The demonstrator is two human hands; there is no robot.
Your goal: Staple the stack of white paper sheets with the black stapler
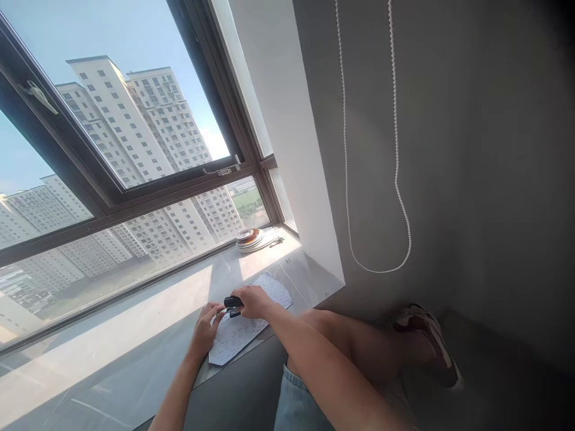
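Note:
Printed white paper [240, 335] lies on the grey window sill, its corners looking cut or folded. My right hand [252, 300] is closed around a small black tool [232, 301], which looks like a stapler or punch, above the paper's left part. Close against the tool's left end is my left hand [208, 326], its thumb and fingertips pinched together at the paper's left edge. What lies between those fingertips is too small to make out.
At the sill's far corner sit stacked round plates or lids [250, 239], with a small dark chain-like item [277, 242] beside them. A beaded blind cord [396, 149] hangs by the dark wall. My bent leg and shoe [431, 344] are at the right.

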